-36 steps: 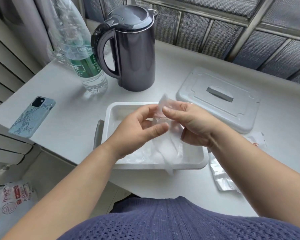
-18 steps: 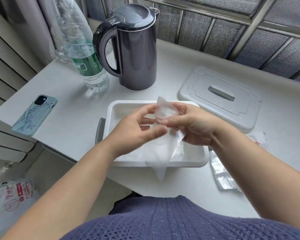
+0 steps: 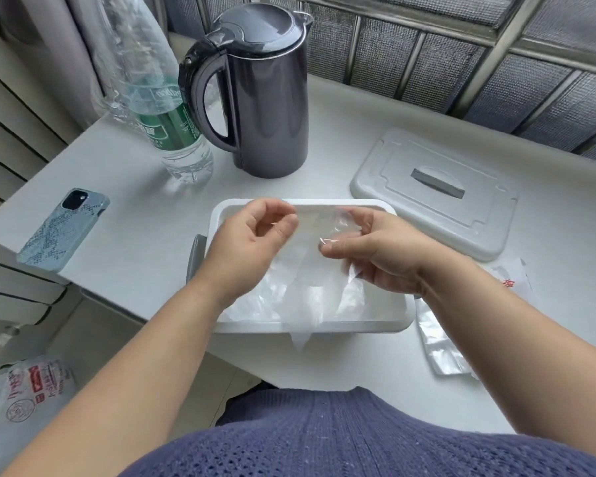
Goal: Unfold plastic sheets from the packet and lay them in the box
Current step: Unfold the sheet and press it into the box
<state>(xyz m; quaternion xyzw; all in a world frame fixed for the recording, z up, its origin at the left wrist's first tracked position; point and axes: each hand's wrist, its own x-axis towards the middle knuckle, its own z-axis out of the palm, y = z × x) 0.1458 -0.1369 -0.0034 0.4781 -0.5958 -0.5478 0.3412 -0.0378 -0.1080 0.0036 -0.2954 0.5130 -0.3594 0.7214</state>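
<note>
Plastic sheet (image 3: 307, 270) above box (image 3: 403, 325): newly spread. Left hand (image 3: 252, 235) at 9 o'clock and right hand (image 3: 375, 249) at 3 o'clock, each grip pinching it. Ready for laying.

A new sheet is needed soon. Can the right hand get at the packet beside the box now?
Probably yes, once freed: the right hand pinches the plastic sheet together with the left hand. The packet lies close beside that forearm, with nothing on it.

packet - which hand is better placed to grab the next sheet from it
Probably the right hand. The packet lies right of the box, beside that forearm; the left hand would have to cross the box. Both pinch a sheet.
</note>
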